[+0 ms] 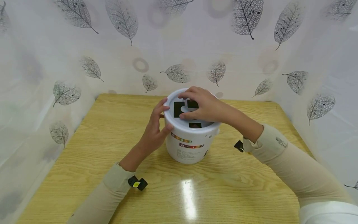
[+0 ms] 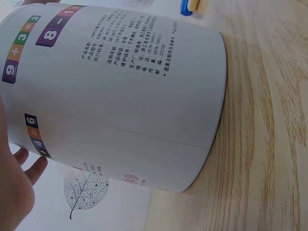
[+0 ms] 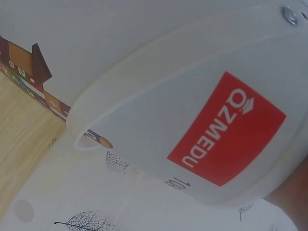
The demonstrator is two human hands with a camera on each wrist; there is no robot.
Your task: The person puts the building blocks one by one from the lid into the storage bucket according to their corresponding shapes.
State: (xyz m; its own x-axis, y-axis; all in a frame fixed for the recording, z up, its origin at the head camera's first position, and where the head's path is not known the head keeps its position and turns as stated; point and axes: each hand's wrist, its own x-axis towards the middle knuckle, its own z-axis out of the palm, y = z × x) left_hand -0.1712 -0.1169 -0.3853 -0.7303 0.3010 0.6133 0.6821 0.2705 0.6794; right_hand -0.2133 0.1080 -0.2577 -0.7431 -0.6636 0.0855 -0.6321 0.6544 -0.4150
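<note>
A white bucket (image 1: 183,152) stands upright on the wooden table, printed with coloured sums and small text. A white lid (image 1: 183,123) with dark square openings sits recessed inside its rim. My left hand (image 1: 156,127) holds the bucket's left side, with fingers at the rim and the thumb on the near wall; those fingers (image 2: 37,169) also show along the wall in the left wrist view. My right hand (image 1: 205,105) grips the middle of the lid with bent fingers and thumb; some fingertips are hidden. A red label (image 3: 226,130) marks the bucket's wall in the right wrist view.
The wooden table (image 1: 98,143) reaches back to a pale curtain (image 1: 193,46) with leaf prints, which also hangs on both sides. A curved white handle (image 3: 144,67) crosses the bucket. A blue and tan object (image 2: 189,6) appears at the left wrist view's top edge.
</note>
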